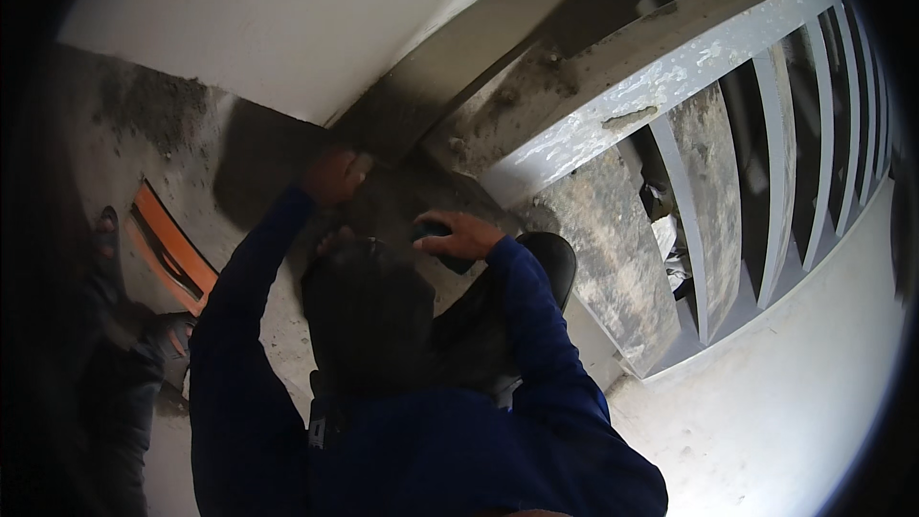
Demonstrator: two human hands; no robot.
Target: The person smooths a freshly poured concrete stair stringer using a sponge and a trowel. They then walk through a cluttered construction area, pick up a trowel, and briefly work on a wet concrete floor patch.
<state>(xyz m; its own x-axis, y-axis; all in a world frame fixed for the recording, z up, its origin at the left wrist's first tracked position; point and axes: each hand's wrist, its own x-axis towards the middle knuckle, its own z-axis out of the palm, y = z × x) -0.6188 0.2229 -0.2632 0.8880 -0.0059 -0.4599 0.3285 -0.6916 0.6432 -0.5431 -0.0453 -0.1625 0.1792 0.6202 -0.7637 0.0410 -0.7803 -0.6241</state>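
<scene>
In the dim corner at the foot of the wall, my left hand (pixel 335 175) is bent closed close to the floor. Shadow and blur hide whatever it may hold. A little to the right and nearer to me, my right hand (pixel 466 236) curls its fingers and thumb around a dark rounded object (pixel 433 228), whose kind I cannot make out. My dark-clad knee lies below the hands. The stained concrete floor (pixel 280 299) is partly shadowed around them.
A white wall (pixel 287 19) rises ahead. A pale railing (pixel 613 115) with upright slats runs along the right, over rough, stained concrete. At the left lies a long orange object with slots (pixel 172 247). Beside it is another person's sandalled foot (pixel 179 337) and dark trouser leg (pixel 120 412).
</scene>
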